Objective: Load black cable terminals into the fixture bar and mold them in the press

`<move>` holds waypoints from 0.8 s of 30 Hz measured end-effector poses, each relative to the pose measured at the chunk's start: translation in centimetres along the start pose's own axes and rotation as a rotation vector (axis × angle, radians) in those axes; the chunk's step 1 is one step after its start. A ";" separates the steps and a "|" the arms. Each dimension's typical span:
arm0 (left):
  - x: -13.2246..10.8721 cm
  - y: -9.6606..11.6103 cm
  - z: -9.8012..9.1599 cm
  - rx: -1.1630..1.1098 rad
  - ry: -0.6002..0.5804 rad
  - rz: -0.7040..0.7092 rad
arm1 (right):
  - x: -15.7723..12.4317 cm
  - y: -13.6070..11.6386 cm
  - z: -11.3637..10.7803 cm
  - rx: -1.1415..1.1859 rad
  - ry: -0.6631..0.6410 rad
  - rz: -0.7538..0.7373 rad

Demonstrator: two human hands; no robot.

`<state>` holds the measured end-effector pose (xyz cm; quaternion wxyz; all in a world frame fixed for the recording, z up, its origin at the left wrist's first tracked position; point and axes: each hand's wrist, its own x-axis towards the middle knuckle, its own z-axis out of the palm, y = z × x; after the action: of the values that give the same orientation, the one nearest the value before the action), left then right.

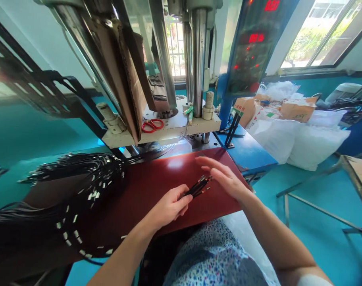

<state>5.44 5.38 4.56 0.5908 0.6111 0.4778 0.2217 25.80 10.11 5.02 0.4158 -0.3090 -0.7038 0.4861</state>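
Observation:
My left hand point(174, 203) is closed around a small bundle of black cables point(199, 186), whose copper-coloured ends point up and to the right. Just beyond those ends hovers my right hand point(225, 177), its fingers stretched out and apart, with nothing seen in it. Both hands are over a dark red tabletop point(151, 182). To the left lies a large heap of black cables point(94, 178) with many white tags or connectors on them. Some of these cables curve down along the table's left part.
A press machine with metal columns point(199, 59) stands behind the table. Red-handled scissors point(153, 126) rest on its pale plate. A control panel point(249, 47) shows red digits. At right are a blue side table point(252, 153), white bags point(300, 139) and a metal frame point(320, 210).

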 end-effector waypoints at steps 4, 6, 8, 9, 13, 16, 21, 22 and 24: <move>1.0 -0.5 0.3 -0.006 0.061 0.025 | 1.1 0.5 2.0 0.046 -0.044 0.142; 1.9 -0.5 0.5 -0.020 0.052 0.048 | 0.8 1.0 3.0 0.058 -0.010 0.185; 2.9 -0.4 0.9 -0.024 0.031 0.066 | 0.4 1.5 3.7 0.016 -0.007 0.190; 3.4 -0.3 1.2 -0.028 0.023 0.076 | 0.3 1.7 4.0 -0.022 -0.003 0.183; 5.0 -0.5 2.4 -0.129 0.001 0.097 | 0.0 1.8 3.9 -0.133 0.029 0.143; 5.1 -1.1 2.6 -0.304 -0.040 0.053 | -0.5 1.8 1.8 -0.187 -0.021 0.178; 3.8 -2.9 1.1 -0.718 -0.039 0.007 | -3.3 3.1 -3.0 -0.977 0.004 0.258; 3.6 -3.2 0.8 -0.768 -0.033 0.021 | -4.0 3.5 -3.6 -1.169 -0.019 0.303; 3.2 -3.6 0.5 -0.814 -0.031 0.052 | -5.0 4.0 -4.2 -1.407 -0.068 0.397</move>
<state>6.11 7.28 0.19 0.7859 0.3423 0.3265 0.3983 31.94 9.06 0.63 0.0008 -0.6094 -0.7929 -0.0056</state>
